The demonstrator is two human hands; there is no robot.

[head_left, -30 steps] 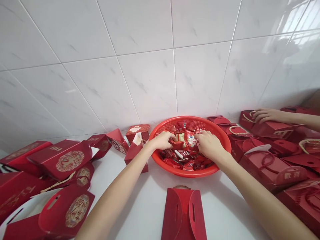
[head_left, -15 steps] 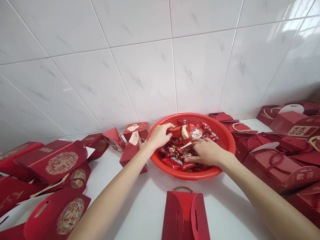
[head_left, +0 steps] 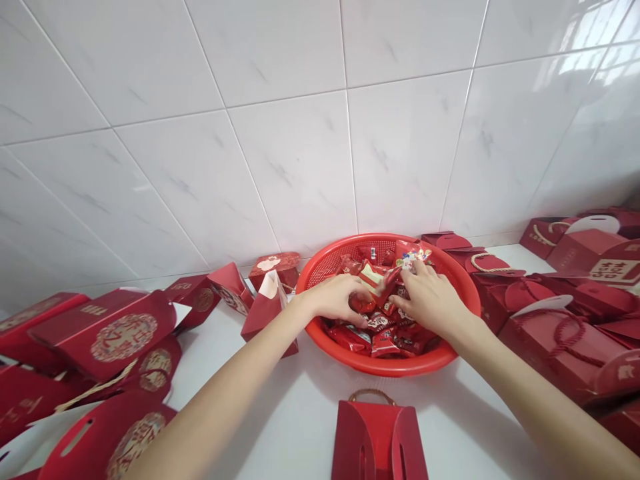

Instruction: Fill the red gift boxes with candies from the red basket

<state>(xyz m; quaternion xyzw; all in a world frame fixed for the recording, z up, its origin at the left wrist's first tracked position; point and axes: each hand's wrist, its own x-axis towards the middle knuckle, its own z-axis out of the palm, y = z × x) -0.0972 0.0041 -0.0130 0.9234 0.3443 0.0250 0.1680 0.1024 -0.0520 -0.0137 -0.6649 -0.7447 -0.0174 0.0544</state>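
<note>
A red plastic colander (head_left: 380,368) holds a heap of red-wrapped candies (head_left: 385,340). Both hands reach inside it. My left hand (head_left: 333,299) is on the heap's left, thumb and fingers parted around a shiny red wrapper, without a clear grip. On the right, my right hand (head_left: 434,297) has its fingers bent against a red packet with a colourful print (head_left: 413,255), which is tilted up near the back rim; its fingertips are partly hidden. In front of the colander stands a red gift box (head_left: 380,437) with a cord handle, its lower part cut off by the frame.
Red gift boxes (head_left: 107,333) crowd the left side, some with open flaps. More boxes with rope handles (head_left: 555,340) are piled on the right. A small box (head_left: 270,310) stands beside the colander's left rim. White tiled wall (head_left: 290,167) rises behind the white tabletop (head_left: 295,413).
My left hand has moved right and down from the back left of the heap. My right hand has risen, and the colourful packet has shifted right and tilted up. The view has tipped slightly upward.
</note>
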